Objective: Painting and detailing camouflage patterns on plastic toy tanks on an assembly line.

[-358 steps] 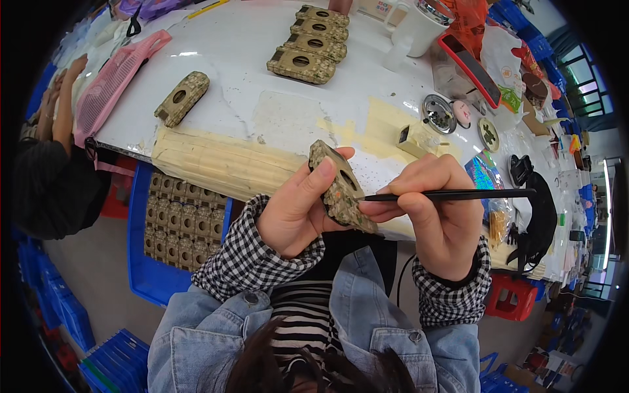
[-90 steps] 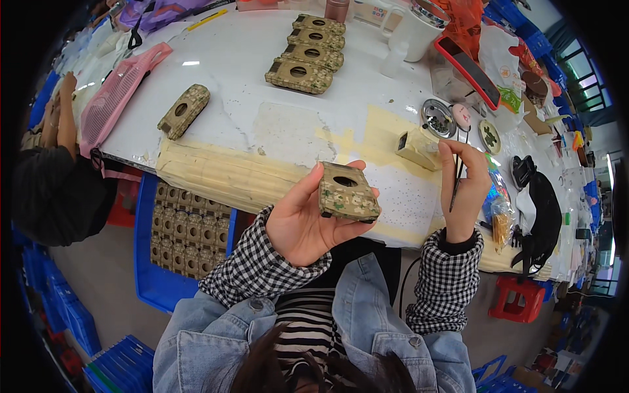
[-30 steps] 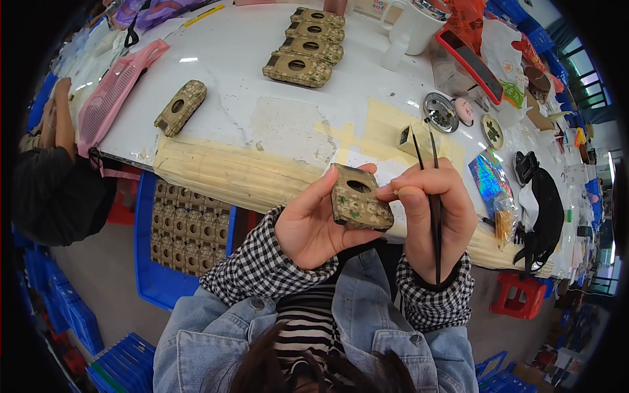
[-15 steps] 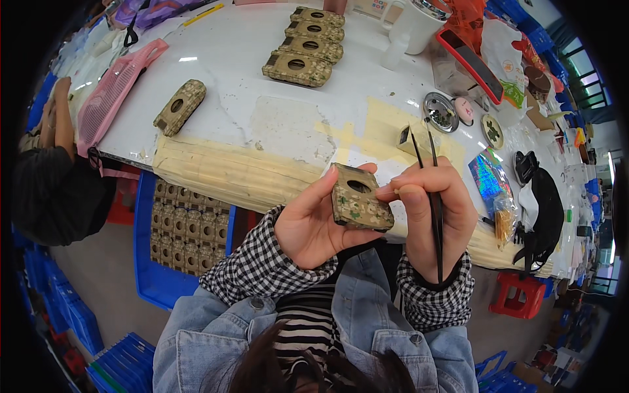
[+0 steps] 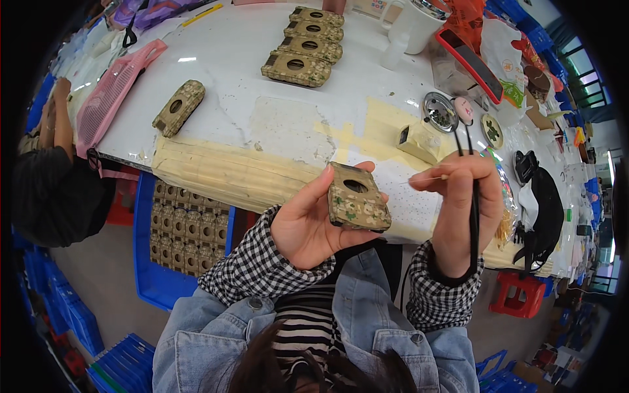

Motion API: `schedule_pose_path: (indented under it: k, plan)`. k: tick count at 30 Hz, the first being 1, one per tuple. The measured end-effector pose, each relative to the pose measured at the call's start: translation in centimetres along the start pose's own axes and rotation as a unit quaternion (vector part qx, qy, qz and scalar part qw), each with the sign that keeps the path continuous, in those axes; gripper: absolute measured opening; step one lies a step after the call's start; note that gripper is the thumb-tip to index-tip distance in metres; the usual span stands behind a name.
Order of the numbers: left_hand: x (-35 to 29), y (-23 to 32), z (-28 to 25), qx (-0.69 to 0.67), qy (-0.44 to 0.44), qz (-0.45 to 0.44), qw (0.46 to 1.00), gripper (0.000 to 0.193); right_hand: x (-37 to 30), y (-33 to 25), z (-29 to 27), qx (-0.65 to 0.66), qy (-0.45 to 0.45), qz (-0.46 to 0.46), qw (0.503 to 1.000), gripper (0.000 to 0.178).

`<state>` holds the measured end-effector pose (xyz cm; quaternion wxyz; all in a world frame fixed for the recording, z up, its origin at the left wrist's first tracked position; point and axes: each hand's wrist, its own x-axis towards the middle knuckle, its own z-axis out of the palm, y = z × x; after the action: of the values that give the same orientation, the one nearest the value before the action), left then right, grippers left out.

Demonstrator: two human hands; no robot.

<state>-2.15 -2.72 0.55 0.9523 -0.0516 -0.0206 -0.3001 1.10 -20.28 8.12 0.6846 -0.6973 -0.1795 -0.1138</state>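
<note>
My left hand is closed round a camouflage-patterned toy tank hull, its round hole facing up, tilted toward me. To its right, apart from the hull, my right hand pinches a thin pale stick like a toothpick between thumb and fingertips. Black tweezers are tucked in the same hand, tips pointing away from me. Beyond that hand sit a small tape-wrapped block and a round metal dish of small dark bits.
Several matching hulls stand in a row at the far middle; one more lies at left. A blue crate of hulls is below the table edge. A red-cased phone and white mug stand far right. Another person is at left.
My right hand has drawn back to the right, away from the hull, with the stick and tweezers still in it. The left hand and its hull have barely shifted.
</note>
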Motion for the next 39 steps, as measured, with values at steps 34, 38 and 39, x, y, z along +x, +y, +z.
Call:
schedule_pose_path:
  k: [34,38,39]
  plan:
    - [-0.2,-0.2,0.3,0.040,0.008,0.142,0.989,0.059,-5.6,4.0,-6.7,-0.075,0.036,0.168,0.982,0.014]
    - [0.1,-0.3,0.3,0.042,0.006,0.141,0.989,0.059,-6.0,4.8,-6.4,-0.077,0.064,0.152,0.983,0.013]
    - [0.2,-0.3,0.3,0.041,0.006,0.140,0.989,0.059,-6.0,4.9,-6.4,-0.083,0.066,0.155,0.982,0.013]
